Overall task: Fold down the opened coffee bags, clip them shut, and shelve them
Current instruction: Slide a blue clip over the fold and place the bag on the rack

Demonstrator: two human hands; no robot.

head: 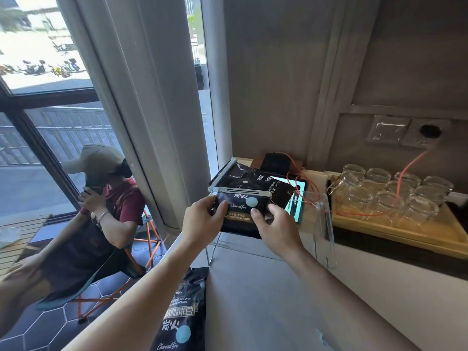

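You hold the black foil coffee bag (pixel 243 211) with its grey bar clip (pixel 243 193) at 12 o'clock on the clear acrylic shelf (pixel 324 224) — left hand (pixel 202 221) and right hand (pixel 276 229) pinching its lower corners. Soft, crinkly, likely bottom-heavy — grip low at both sides.

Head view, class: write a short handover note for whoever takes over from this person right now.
Left hand and right hand: both grip the clipped coffee bag by its lower corners, at the clear acrylic shelf.
Bar clip sits across its folded top.
Another clipped bag lies behind it on the shelf.
Third coffee bag lies at the counter edge nearer the person; its top is hidden, so its state is unclear.
Left: set down the held bag, then check, clip and shelve the third.
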